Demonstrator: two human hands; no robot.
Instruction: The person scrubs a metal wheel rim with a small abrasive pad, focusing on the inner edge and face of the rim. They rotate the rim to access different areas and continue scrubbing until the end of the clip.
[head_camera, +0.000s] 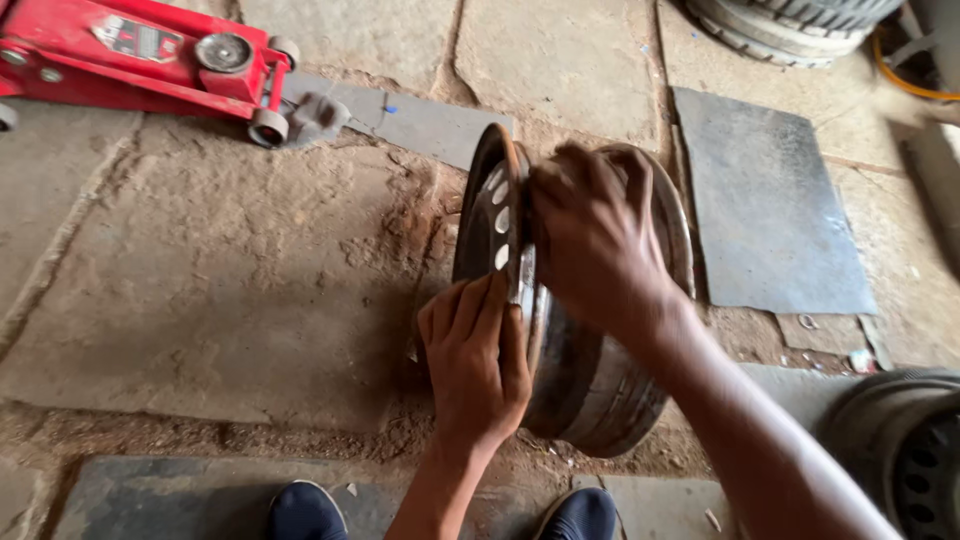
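Note:
A bare steel wheel rim (585, 390) stands upright on its edge on the stone floor in the middle of the head view, its holed face turned left. My left hand (473, 362) presses flat against the rim's near left flange, fingers together. My right hand (595, 235) curls over the top of the rim barrel, gripping it. Both hands are on the rim, and the rim's far side is hidden behind them.
A red floor jack (140, 52) lies at the top left. A dark rubber mat (770, 210) lies to the right of the rim. A tyre (800, 25) sits at the top right, another rim (905, 450) at the bottom right. My shoes (305, 512) show at the bottom edge.

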